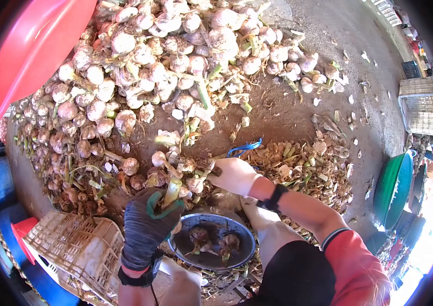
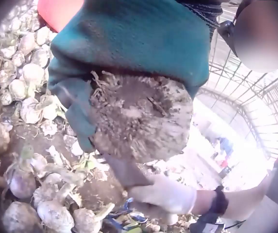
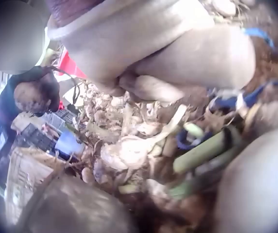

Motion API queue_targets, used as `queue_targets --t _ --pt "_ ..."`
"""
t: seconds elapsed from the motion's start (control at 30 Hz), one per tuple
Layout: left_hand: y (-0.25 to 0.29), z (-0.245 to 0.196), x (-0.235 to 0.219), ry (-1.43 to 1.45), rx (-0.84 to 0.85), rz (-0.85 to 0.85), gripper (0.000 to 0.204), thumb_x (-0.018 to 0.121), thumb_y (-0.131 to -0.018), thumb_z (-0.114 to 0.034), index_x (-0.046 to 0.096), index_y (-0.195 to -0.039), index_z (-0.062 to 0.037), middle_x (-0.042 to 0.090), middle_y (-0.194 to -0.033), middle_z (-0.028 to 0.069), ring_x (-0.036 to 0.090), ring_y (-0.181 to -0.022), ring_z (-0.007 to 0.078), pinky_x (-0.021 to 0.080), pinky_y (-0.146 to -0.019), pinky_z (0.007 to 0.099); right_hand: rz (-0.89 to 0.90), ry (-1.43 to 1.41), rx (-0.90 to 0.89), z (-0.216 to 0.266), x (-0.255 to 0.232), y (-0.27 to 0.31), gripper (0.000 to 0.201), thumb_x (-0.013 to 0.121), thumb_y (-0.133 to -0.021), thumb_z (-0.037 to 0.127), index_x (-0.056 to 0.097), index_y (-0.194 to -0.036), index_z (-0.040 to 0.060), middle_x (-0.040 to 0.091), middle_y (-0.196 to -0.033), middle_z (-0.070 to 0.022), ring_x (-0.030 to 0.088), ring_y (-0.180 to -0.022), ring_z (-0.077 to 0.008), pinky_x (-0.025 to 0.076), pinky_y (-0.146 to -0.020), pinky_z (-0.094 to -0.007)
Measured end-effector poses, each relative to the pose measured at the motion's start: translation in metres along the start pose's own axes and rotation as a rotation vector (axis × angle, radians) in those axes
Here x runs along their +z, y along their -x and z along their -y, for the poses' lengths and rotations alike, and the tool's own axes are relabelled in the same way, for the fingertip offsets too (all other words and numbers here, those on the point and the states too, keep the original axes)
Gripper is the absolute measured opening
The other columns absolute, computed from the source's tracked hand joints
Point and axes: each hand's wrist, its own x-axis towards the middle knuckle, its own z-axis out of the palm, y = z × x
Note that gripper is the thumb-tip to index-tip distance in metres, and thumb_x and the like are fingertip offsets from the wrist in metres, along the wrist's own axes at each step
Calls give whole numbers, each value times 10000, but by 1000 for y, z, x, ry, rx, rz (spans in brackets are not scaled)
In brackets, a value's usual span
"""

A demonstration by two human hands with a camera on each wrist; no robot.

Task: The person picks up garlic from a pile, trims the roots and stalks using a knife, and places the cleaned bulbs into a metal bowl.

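My left hand point(image 1: 147, 224), in a dark grey and green glove, grips a garlic bulb point(image 2: 141, 119) whose root end faces the left wrist camera. Its thick pale-green stem point(image 1: 172, 192) points up and away past the thumb. In a white glove, my right hand point(image 1: 234, 176) has its fingers curled round a knife, whose flat blade point(image 2: 125, 171) shows just below the bulb in the left wrist view. The knife is mostly hidden in the head view. Under the hands is a metal basin point(image 1: 245, 251) with two trimmed garlic bulbs point(image 1: 199, 235) in it.
A large heap of garlic point(image 1: 170, 56) covers the ground ahead and left. Cut stems and peelings point(image 1: 298, 163) lie to the right, beside a blue strap point(image 1: 244, 147). A plastic crate point(image 1: 76, 245) stands left of the knees; a green tub point(image 1: 394, 188) is far right.
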Motion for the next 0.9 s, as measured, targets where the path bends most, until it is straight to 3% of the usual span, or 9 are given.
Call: queue_targets --t 0.1,0.23,0.3,0.37,0.5,0.57,0.7,0.83,0.9 --pt "-1 -12 -6 -35 -222 118 256 715 -773 -191 636 -939 -13 630 -772 58 575 -669 122 472 -605 286 -11 -170 -52 7 -10 15 319 653 -772 330 620 -832 18 611 -754 -187 624 -736 -336 499 -659 -406" --pt "-4 10 19 864 -375 158 491 678 -839 -178 448 -1253 -48 591 -1011 47 583 -877 140 482 -703 256 -38 -537 -279 25 6 17 262 663 -766 268 637 -858 24 606 -734 -174 618 -689 -335 491 -627 -391" --pt "1 -1 27 1225 -423 193 598 660 -850 -171 349 -1347 -51 540 -1141 98 559 -999 157 478 -808 266 40 -623 -86 27 -1 18 267 653 -801 263 635 -910 20 632 -744 -126 622 -677 -203 490 -639 -329" --pt "6 -10 28 1009 -507 233 718 676 -821 -158 267 -1399 -42 475 -1248 121 513 -1110 203 449 -910 306 150 -884 87 22 -10 13 266 630 -832 255 634 -922 5 636 -751 -59 598 -696 -120 486 -648 -285" --pt "9 0 45 536 42 191 909 791 -679 -259 279 -1393 -24 425 -1309 165 410 -1230 282 390 -990 421 136 -954 225 28 -12 13 309 609 -858 241 634 -1011 -26 651 -832 -40 594 -737 -94 483 -658 -252" --pt "9 -7 42 -357 280 -42 947 818 -623 -276 307 -1381 -28 430 -1287 185 381 -1241 340 344 -1019 465 201 -1163 309 34 -10 14 340 601 -865 231 617 -1050 -54 661 -868 -72 599 -775 -104 477 -706 -252" --pt "0 -8 37 -256 448 -157 905 831 -592 -266 371 -1333 -23 491 -1203 174 420 -1198 346 349 -1011 467 200 -982 150 27 -2 12 379 593 -867 265 604 -1084 -45 656 -831 -74 617 -742 -133 497 -667 -312" --pt "5 -4 32 607 -24 88 767 812 -655 -258 412 -1260 -9 531 -1147 140 569 -1024 208 483 -890 352 139 -744 221 53 -22 20 330 594 -841 280 642 -1019 7 657 -754 -103 640 -663 -185 500 -607 -368" --pt "10 9 25 587 -56 58 741 788 -696 -289 404 -1263 -7 567 -1079 108 585 -962 176 506 -839 309 -101 -343 -158 48 -23 25 167 597 -770 196 607 -742 32 575 -653 -190 599 -602 -332 478 -574 -401"
